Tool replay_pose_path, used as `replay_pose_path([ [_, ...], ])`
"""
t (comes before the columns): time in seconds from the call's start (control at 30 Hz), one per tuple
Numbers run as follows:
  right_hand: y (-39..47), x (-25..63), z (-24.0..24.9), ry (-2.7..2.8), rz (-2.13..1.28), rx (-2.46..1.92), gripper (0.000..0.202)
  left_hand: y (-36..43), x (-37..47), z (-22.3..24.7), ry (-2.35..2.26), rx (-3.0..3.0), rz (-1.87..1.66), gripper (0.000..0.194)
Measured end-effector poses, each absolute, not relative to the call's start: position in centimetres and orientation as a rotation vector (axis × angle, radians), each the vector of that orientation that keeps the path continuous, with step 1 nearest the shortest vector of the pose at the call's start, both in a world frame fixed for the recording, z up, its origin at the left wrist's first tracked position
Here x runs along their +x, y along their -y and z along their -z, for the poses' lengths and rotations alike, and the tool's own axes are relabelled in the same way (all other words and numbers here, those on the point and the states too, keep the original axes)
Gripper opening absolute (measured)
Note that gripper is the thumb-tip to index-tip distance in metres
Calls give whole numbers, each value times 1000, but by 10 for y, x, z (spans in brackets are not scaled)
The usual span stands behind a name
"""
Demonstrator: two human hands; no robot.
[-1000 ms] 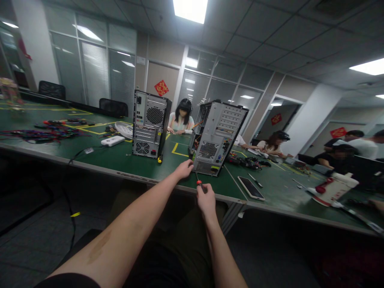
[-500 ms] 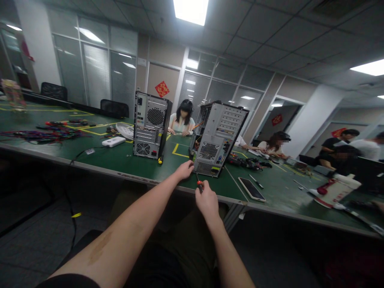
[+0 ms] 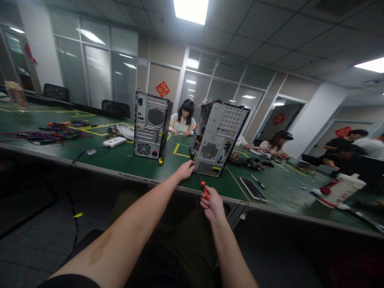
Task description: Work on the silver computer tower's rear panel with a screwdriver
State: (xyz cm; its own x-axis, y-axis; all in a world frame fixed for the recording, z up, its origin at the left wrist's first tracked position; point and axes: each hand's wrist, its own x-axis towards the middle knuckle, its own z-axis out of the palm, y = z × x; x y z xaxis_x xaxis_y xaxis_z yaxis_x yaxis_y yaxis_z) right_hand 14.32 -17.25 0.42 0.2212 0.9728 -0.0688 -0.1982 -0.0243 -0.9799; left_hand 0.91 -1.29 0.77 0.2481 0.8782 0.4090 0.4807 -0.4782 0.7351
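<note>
My right hand (image 3: pixel 213 203) is closed around the red-and-black handle of a screwdriver (image 3: pixel 205 191). Its thin shaft points up and left toward the bottom edge of an open computer tower (image 3: pixel 210 150), which stands upright with its rear panel facing me. At that tower's lower left corner is my left hand (image 3: pixel 186 170), fingers bent and close together; whatever they may grip there is too small to make out. A second computer tower (image 3: pixel 149 128) stands to the left, apart from both hands. By its base lies a yellow-ended tool (image 3: pixel 161 160).
Right of the open tower are a phone (image 3: pixel 253 189), a pen-like tool (image 3: pixel 258 181) and black cables (image 3: pixel 250 163). Bundled wires (image 3: pixel 45 136) and a white power strip (image 3: pixel 114 141) lie left on the green table (image 3: pixel 120 166). Co-workers sit opposite and at right.
My right hand has moved slightly down and right with the screwdriver, and more of the red handle shows. Its fingers have shifted on the handle. My left hand stays at the tower's corner.
</note>
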Motion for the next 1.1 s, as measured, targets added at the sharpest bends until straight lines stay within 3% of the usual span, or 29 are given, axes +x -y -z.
replay_pose_path([
  [0.2,171,143,3,1025,-932,-1402,38,11,9,-7,-1235,2068,-1131,23],
  [0.4,178,144,-12,1303,-538,-1610,10,12,10,-8,-1248,2089,-1130,22],
  [0.6,187,139,-12,1921,326,-2019,36,11,10,-7,-1253,2096,-1115,24],
  [0.7,189,140,-13,2098,549,-2041,41,10,10,-6,-1247,2085,-1123,24],
  [0.8,190,142,-17,2144,482,-2028,41,11,9,-7,-1242,2072,-1126,25],
  [0.97,183,142,-20,1613,-332,-1774,23,16,9,-10,-1241,2066,-1124,24],
  [1.1,174,139,-8,1316,-622,-1584,13,17,9,-11,-1256,2063,-1122,24],
])
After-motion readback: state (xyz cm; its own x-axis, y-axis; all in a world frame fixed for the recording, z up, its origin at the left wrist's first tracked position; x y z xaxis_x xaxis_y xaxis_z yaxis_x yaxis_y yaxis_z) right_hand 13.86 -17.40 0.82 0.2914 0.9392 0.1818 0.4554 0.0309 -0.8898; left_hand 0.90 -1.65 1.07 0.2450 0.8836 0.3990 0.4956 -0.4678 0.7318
